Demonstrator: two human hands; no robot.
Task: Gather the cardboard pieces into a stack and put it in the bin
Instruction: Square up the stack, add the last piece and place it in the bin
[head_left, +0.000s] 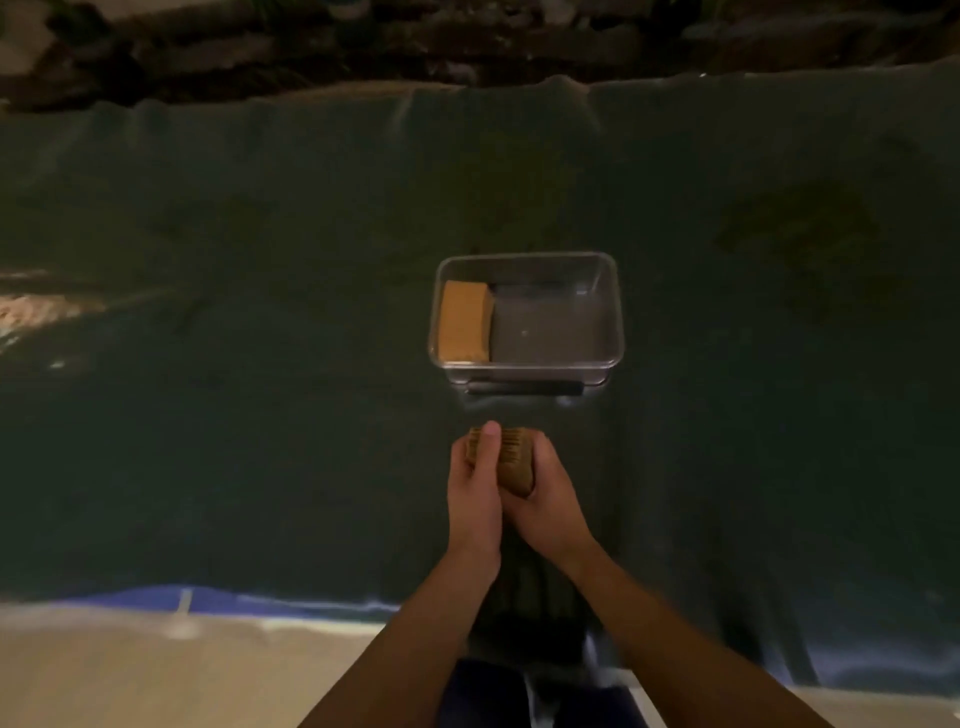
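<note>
A stack of brown cardboard pieces is pressed between both my hands just above the dark green cloth. My left hand wraps its left side, with the thumb lying over the top edge. My right hand cups its right side and near end. A short way beyond the hands stands a clear plastic bin. Inside the bin, against its left wall, lies another stack of cardboard; the rest of the bin floor is bare.
The dark green cloth covers the whole work surface, wrinkled along its far edge. A blue strip and pale floor lie at the near edge. Dark rubble-like ground runs beyond the cloth.
</note>
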